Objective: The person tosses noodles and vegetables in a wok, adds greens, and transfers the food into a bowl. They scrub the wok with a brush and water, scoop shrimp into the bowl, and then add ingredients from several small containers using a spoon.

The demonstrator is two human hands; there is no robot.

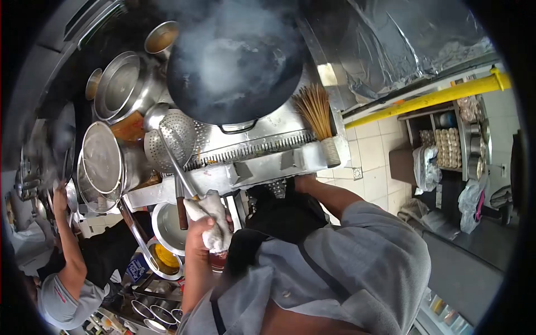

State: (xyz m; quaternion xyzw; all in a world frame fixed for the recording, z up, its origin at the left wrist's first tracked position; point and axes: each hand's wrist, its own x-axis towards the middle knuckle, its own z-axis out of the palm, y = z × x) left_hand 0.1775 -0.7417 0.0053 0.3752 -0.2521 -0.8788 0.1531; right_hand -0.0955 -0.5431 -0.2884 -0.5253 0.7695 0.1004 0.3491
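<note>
At the front of the stove, my left hand [200,235] is closed around a bunched white cloth [211,219]. The long handle of a ladle [177,166] runs down to this cloth; whether my fingers also grip it is hidden. Beside the ladle lies a perforated skimmer [167,146]. My right hand [304,183] is by the stove's front edge beside my dark apron [285,215], its fingers hidden. A large black wok [234,84] sits on the stove, full of smoke or steam. To its right a bamboo wok brush [316,114] stands upright in a holder.
Metal pots [120,86] and a mesh strainer [101,158] crowd the left. Below are a white bucket [169,228] and a container of yellow contents [166,257]. A co-worker [67,296] works at far left. A yellow pipe [430,100] crosses at right, near shelves with egg trays [448,148].
</note>
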